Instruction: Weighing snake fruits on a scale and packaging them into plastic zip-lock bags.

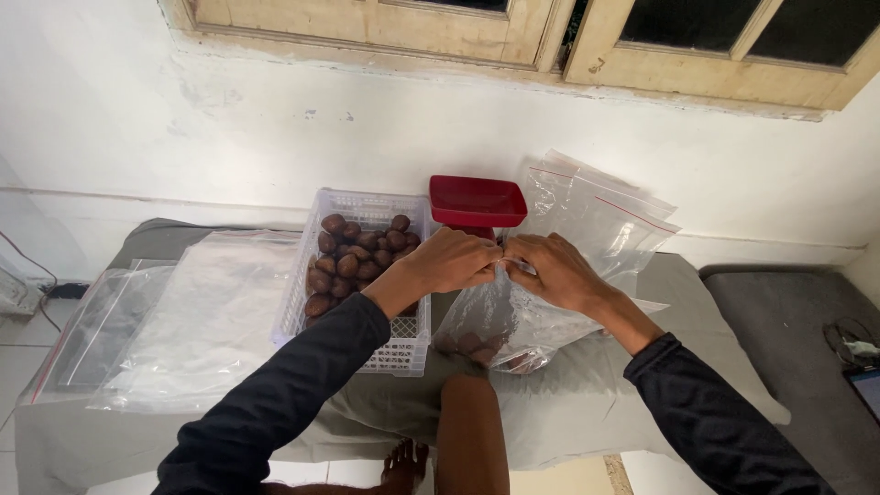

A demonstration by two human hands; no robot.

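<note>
I pinched the mouth of the clear plastic bag point(500, 316) with my left hand point(449, 261) and right hand point(555, 270), fingertips meeting at its top edge. The bag, holding brown fruit, rested on the grey-covered table point(587, 403) beside the white basket point(403, 353). Sealing well probably required pressing evenly along the strip.

I see my left hand point(451, 260) and right hand point(552, 269) pinching the top of a clear bag point(500, 325) of brown fruit, with the white basket point(403, 353) just left and red scale point(477, 202) beyond.
</note>
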